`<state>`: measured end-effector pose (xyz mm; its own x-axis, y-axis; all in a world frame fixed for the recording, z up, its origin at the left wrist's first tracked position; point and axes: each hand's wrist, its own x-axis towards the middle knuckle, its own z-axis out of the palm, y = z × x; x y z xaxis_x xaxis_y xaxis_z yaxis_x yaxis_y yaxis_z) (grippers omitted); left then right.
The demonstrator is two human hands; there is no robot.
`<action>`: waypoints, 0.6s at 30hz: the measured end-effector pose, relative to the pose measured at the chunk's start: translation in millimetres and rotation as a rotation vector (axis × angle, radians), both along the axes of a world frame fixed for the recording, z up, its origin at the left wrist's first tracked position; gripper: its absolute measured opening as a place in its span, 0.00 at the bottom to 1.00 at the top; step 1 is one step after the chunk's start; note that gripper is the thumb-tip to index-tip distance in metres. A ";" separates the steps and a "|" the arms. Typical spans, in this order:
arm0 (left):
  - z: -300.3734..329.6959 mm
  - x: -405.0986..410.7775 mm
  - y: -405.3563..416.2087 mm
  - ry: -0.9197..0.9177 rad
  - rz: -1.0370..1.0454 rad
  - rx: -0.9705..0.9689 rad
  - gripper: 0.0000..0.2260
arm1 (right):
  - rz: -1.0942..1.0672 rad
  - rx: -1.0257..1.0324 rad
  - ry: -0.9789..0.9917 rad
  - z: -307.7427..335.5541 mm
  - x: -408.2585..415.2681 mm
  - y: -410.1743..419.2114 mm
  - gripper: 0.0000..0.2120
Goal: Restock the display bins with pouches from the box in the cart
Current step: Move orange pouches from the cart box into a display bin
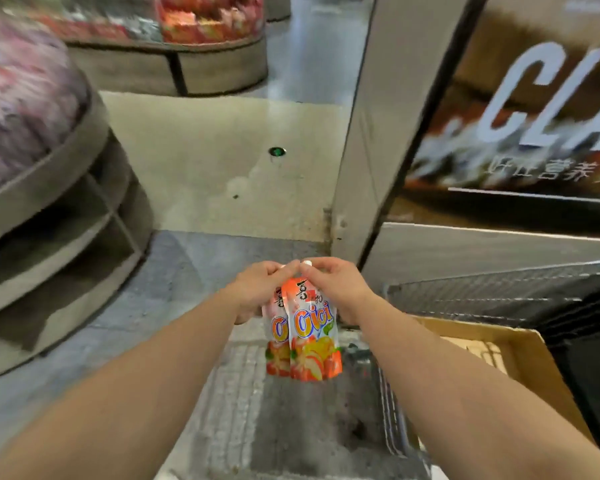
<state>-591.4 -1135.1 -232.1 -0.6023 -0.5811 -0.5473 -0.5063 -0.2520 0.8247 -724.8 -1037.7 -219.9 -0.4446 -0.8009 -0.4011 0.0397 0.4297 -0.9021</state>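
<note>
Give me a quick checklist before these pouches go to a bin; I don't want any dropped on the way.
1. Pouches held: ok. Two orange pouches hang by their tops between the left hand and the right hand.
2. Grip on each pouch: cannot tell. The fingers pinch near the white cap, but which hand holds which pouch is unclear.
3. Pouches clear of the cart: ok, they hang over the floor.
4. Target in sight: ok. The round display bin stands to the left, blurred.
5. Room in that bin: cannot tell.
6. Stock left in the box: cannot tell, only its open flaps show.
</note>
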 end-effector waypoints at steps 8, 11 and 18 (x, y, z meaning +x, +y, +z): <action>32.1 338.8 -108.5 0.052 0.433 -0.023 0.15 | 0.440 -0.047 -0.191 13.3 301.3 -189.8 0.16; 45.9 470.3 -127.7 0.036 0.629 -0.049 0.15 | 0.595 -0.036 -0.373 13.7 429.7 -234.5 0.17; 55.9 676.2 -157.0 0.106 1.027 -0.084 0.19 | 1.118 0.074 -0.392 12.1 626.9 -294.9 0.17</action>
